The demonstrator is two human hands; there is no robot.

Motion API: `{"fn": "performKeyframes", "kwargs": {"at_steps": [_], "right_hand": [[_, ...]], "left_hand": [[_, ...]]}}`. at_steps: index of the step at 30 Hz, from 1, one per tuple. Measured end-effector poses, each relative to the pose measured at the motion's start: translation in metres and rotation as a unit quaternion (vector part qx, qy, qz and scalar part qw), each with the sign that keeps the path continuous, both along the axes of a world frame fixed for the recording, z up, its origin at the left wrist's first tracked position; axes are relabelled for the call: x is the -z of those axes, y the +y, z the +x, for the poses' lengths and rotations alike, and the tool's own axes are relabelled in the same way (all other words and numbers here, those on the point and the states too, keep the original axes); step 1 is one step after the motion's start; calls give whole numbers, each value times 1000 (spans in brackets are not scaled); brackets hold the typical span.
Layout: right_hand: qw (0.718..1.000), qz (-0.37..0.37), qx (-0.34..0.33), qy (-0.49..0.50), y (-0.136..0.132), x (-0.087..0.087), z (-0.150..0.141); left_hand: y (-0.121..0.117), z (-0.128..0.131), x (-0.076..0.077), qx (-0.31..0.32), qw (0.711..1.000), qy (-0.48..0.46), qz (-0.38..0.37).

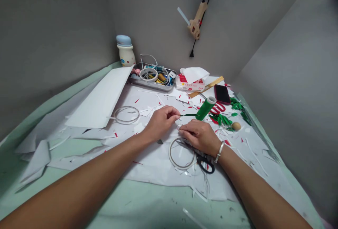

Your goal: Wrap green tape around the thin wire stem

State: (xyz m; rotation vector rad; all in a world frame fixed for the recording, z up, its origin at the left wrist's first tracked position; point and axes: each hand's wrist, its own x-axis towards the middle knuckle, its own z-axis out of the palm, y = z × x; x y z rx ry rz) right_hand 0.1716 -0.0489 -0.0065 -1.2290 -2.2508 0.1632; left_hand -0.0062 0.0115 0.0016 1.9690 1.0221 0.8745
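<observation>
My left hand (pixel 161 122) pinches a thin green strip (pixel 188 115) between its fingertips. The strip runs right to a roll of green floral tape (pixel 205 108), which is tilted up off the paper. My right hand (pixel 199 136) rests palm-down just beside the left, its fingertips hidden from this angle. Below it lie a thin wire hoop (pixel 181 153) and black-handled scissors (pixel 205 163). A silver bangle (pixel 219 151) circles my right wrist. Green tape leaves (pixel 221 119) and a wooden bead (pixel 236 126) sit to the right.
White paper scraps and red snippets litter a paper sheet (pixel 155 165) over a pale green cover. Beyond are another hoop (pixel 126 115), red-handled scissors (pixel 218 108), a phone (pixel 222 94), a wooden ruler (pixel 206 86), a tissue packet (pixel 190 83) and a metal tray (pixel 151 77) of supplies. Grey walls enclose the bench.
</observation>
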Motion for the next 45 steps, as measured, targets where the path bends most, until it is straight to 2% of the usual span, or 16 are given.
{"fn": "performKeyframes", "kwargs": {"at_steps": [2,5,8,10,13,16,19,21,23,26,30,33,36,39,41,45], "right_hand": [[999,41,-2,-9,-3,-5,-4],[997,64,26,42,-2,-8,0],[983,36,89,160,6,-5,13],[968,-9,134,214,11,0,21],[968,-59,132,205,14,6,25],[987,-59,72,132,10,8,15],[999,-16,5,52,1,5,2],[999,23,-8,31,-3,0,-4],[998,53,5,39,-4,-4,-5],[991,70,54,101,0,-8,3],[972,33,136,191,10,-1,18],[974,-21,139,180,13,6,23],[990,-31,82,115,9,9,15],[999,1,8,40,2,6,1],[999,39,-4,19,-2,1,-4],[994,72,40,75,0,-6,2]], "left_hand": [[1,-1,4,-9,996,53,67],[-1,0,8,47,987,97,122],[-6,1,5,123,983,87,106],[-8,2,0,148,986,51,63],[-8,3,-6,126,992,-8,-24],[-5,2,-6,75,995,-36,-59],[-1,0,-1,12,1000,-13,-2],[1,-1,4,-9,998,37,55],[1,-1,7,-2,991,89,100],[-3,0,8,64,982,126,123],[-8,2,1,155,984,57,63],[-8,3,-4,129,991,-19,-35],[-5,2,-5,63,993,-53,-81],[0,0,0,-11,1000,-16,-9],[1,0,4,-30,997,40,57],[-1,0,10,38,985,116,119]]}}
